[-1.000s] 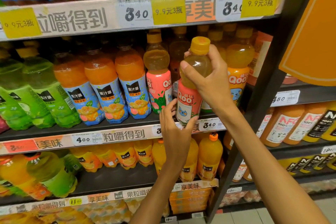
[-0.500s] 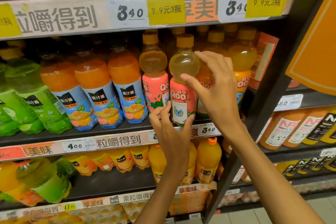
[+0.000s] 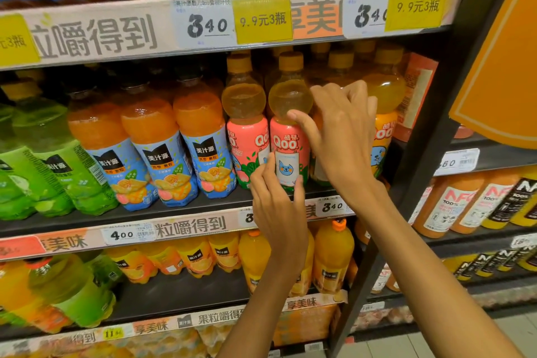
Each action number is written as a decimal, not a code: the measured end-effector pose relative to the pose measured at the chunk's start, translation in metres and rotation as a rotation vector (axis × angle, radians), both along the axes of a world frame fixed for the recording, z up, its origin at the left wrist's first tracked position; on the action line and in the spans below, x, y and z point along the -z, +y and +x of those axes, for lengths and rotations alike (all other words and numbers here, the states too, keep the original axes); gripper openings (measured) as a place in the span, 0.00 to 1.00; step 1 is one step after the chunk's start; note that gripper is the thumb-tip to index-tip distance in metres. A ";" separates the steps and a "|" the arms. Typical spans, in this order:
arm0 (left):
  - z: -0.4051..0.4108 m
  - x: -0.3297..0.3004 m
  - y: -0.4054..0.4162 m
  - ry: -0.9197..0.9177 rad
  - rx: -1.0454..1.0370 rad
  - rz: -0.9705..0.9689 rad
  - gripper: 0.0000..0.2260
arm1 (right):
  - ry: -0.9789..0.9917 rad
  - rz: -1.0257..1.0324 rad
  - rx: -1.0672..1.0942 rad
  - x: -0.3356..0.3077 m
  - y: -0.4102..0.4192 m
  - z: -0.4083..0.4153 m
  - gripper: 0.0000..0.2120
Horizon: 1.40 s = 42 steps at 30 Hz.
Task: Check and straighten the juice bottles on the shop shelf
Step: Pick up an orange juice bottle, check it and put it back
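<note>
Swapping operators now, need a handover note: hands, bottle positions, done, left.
Right hand: grips the pink-label Qoo bottle at its shoulder, thumb on the front.
Left hand: fingers pinch the same bottle low on its label.
Bottle stands upright at the front edge of the middle shelf, label facing out, beside a second pink Qoo bottle.
Done: bottle is on the shelf, facing forward.
Left: let go, then check the orange-label Qoo bottle to its right and the blue-label bottles.
</note>
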<state>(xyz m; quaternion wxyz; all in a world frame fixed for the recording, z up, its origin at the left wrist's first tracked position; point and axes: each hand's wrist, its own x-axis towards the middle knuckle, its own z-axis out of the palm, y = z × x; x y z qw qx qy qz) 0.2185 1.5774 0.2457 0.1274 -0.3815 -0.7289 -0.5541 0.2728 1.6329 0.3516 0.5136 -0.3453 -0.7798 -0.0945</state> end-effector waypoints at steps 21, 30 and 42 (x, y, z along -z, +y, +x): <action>0.009 0.000 -0.020 -0.031 0.120 0.075 0.17 | 0.251 -0.059 0.020 0.000 -0.007 0.024 0.31; 0.006 0.000 -0.035 -0.204 0.583 0.008 0.32 | 0.306 -0.378 -0.505 0.002 -0.034 0.044 0.17; 0.012 -0.038 -0.095 -0.594 0.972 -0.064 0.21 | 0.668 -1.095 -1.102 -0.030 -0.049 0.053 0.18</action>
